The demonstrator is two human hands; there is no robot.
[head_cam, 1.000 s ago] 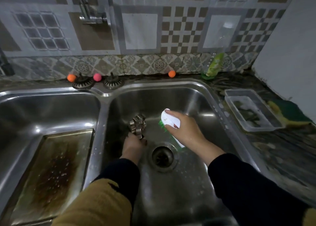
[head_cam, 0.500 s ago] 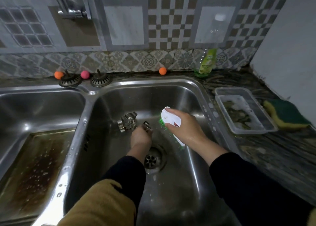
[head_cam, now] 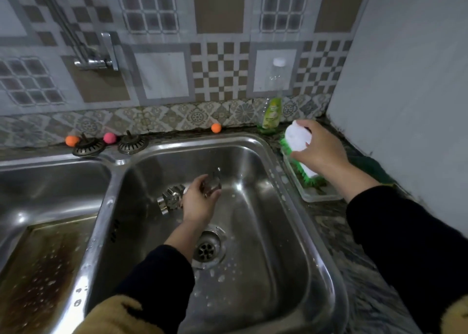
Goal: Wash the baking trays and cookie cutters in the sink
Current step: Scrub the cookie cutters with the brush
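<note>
My left hand (head_cam: 200, 200) holds a small metal cookie cutter (head_cam: 214, 183) over the right sink basin (head_cam: 253, 232). A second, gear-shaped cutter (head_cam: 171, 198) lies on the basin floor just left of that hand. My right hand (head_cam: 320, 147) grips a white scrub brush with green bristles (head_cam: 298, 143) above the clear plastic container (head_cam: 310, 194) on the counter right of the sink. A stained, greasy baking tray (head_cam: 43, 270) lies in the left basin.
A green dish-soap bottle (head_cam: 272, 111) stands at the back wall. Two sink strainers (head_cam: 88, 147) and small orange and pink balls (head_cam: 216, 128) sit on the rear ledge. A tap (head_cam: 96, 60) hangs on the wall. The drain (head_cam: 206, 249) is open. A green sponge (head_cam: 369, 166) lies by the right wall.
My right hand has carried the brush out of the basin, up and right over the plastic container. My left hand has lifted a small cutter; the gear-shaped cutter stays on the basin floor.
</note>
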